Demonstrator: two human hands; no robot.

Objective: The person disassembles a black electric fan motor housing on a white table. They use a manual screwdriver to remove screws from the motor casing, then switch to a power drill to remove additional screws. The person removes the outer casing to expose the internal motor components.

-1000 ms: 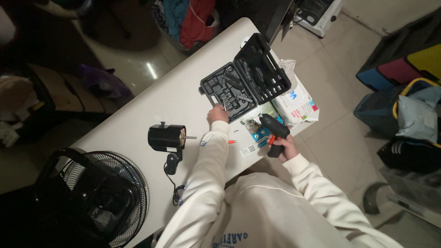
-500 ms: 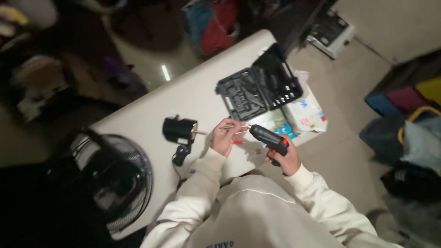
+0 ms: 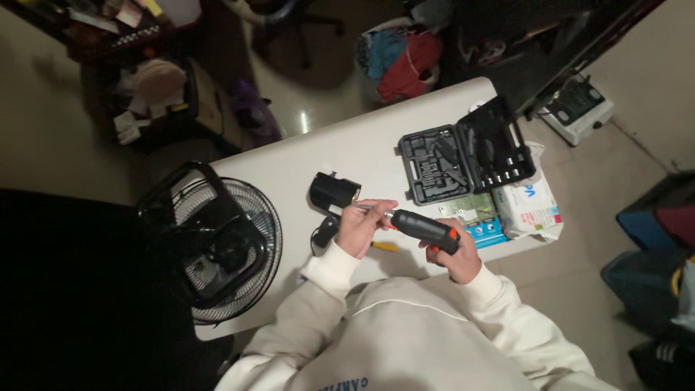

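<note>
Clutching a black electric screwdriver [image 3: 423, 230], right hand [image 3: 456, 257]; left hand [image 3: 362, 226] pinches its bit [image 3: 371, 209]; open tool case [image 3: 463, 159] beyond.

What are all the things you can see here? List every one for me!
table: 1, white, centre
tool case: 1, black, open, on the table's right part
fan guard: 1, black, table's left end
fan motor: 1, black, mid-table
yellow piece: 1, on the table near the left hand
wipes pack: 1, white, right edge
electric screwdriver: 1, black and orange, in the right hand
left hand: at the screwdriver's tip
right hand: grips the handle
</note>
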